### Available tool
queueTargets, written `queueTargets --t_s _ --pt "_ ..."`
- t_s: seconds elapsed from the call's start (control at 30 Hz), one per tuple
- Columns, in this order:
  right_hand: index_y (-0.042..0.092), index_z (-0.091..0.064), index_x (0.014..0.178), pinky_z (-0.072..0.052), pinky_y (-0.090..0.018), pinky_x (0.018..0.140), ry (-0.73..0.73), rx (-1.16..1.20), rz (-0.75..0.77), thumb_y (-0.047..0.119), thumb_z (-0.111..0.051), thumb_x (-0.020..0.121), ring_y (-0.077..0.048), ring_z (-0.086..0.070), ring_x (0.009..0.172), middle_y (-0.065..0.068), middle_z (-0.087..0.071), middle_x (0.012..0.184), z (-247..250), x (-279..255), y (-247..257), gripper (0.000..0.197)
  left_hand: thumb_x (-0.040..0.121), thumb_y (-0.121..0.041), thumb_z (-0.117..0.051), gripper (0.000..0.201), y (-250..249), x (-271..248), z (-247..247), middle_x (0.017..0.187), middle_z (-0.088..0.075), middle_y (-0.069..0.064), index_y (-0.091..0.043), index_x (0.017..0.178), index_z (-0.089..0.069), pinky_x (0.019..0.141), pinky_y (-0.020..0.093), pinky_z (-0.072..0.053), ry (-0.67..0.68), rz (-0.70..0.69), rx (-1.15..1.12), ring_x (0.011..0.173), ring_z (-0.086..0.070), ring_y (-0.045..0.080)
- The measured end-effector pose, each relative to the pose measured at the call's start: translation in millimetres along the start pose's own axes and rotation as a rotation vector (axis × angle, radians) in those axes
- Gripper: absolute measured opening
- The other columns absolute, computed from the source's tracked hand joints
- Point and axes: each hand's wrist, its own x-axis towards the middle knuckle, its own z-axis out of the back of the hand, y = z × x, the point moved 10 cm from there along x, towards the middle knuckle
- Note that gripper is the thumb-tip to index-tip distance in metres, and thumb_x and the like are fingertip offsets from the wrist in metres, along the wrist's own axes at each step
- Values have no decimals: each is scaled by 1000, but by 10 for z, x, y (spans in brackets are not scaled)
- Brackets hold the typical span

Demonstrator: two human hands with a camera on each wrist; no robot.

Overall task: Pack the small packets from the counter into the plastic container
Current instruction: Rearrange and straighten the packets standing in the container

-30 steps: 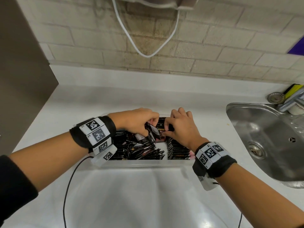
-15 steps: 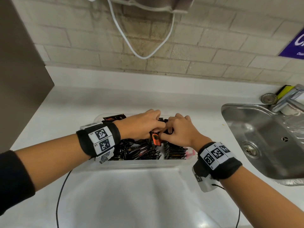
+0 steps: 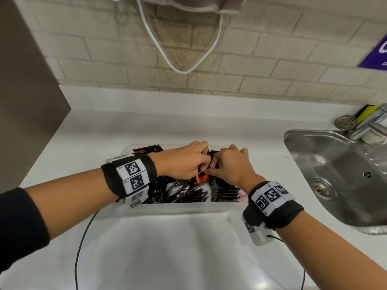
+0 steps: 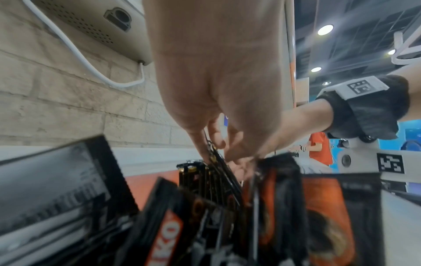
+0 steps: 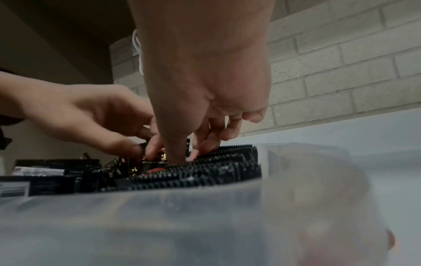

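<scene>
Head view: both hands work inside the container (image 3: 176, 209), a translucent plastic tub on the white counter (image 3: 167, 126) left of the sink (image 3: 335, 170). The left hand (image 3: 184, 159) and right hand (image 3: 230, 166) meet over the middle of the tub, fingertips touching. The packets (image 3: 182, 192) fill the tub: loose and overlapping on the left, stood on edge in a tight row on the right. One packet (image 3: 147, 149) lies at the far left corner, over the rim.

Left wrist view: the fingers (image 4: 200, 144) curl down and pinch the top edge of a dark packet standing in the row.

Right wrist view: the thumb (image 5: 175, 144) and curled fingers press down into the row; whether they hold a packet cannot be told. An orange packet (image 3: 202, 177) shows just below the fingertips.
</scene>
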Motion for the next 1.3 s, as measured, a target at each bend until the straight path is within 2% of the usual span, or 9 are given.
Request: queueTargets --t_s 0.13,0.23,0.37,0.53,0.6,0.7,0.87,1.13,1.3 --pt "29 -55 84 -30 -37 81 -54 -8 14 59 -68 77 -19 -45 98 11 -48 84 7 -26 35 33 91 3 -51 19 17 78 -8 102 -36 3 -12 103 -55 62 26 -31 -46 9 62 81 -30 9" --pt "24 -49 100 -36 -37 83 -98 98 11 57 -73 72 -18 -44 96 8 -51 96 37 -38 37 50 98 -16 -52 21 15 145 -22 119 -50 12 -11 117 -55 82 36 -40 -90 54 -108 89 -30 4" --pt "18 -56 108 -40 -37 84 -95 163 49 39 -70 81 -22 -51 97 2 -61 101 41 -21 93 37 94 -16 -52 5 -46 150 -7 90 -50 2 -12 93 -51 66 40 -41 -127 41 -144 74 -43 14" --pt "22 -57 98 -39 -37 84 -77 90 61 41 -74 81 -19 -48 93 6 -59 94 -41 -37 104 31 84 -5 -60 18 28 53 174 92 -43 -5 -17 90 -48 72 29 -42 -189 10 -77 89 -41 14" --pt "26 -50 91 -37 -36 82 -76 68 68 42 -76 78 -19 -46 93 9 -51 92 -67 -45 111 33 82 -11 -60 18 211 18 264 86 -48 -7 -19 90 -47 67 30 -43 -237 142 -89 82 -47 15" --pt "29 -45 88 -36 -35 82 -83 67 70 42 -78 75 -18 -44 93 9 -48 92 -77 -36 129 37 83 -10 -64 10 419 -10 102 78 -61 -7 -15 90 -60 70 31 -52 -79 318 -212 76 -61 15" --pt "25 -46 96 -35 -34 76 -123 60 110 39 -80 72 -19 -44 91 6 -49 96 -65 -62 203 45 87 -1 -61 8 379 26 12 69 -59 -11 -8 90 -65 56 12 -47 -82 342 -298 53 -56 -7" --pt "24 -52 107 -33 -34 78 -128 52 159 38 -77 76 -20 -45 97 2 -49 104 -89 -105 227 42 83 -11 -72 13 514 18 20 82 -72 5 -16 86 -61 70 27 -58 -180 464 -565 65 -72 12" --pt "24 -54 100 -33 -36 82 -122 39 137 41 -77 77 -19 -38 101 4 -44 104 -109 -109 217 37 74 -11 -78 25 393 44 -14 86 -58 3 -17 86 -57 68 30 -47 -108 396 -411 74 -51 12"
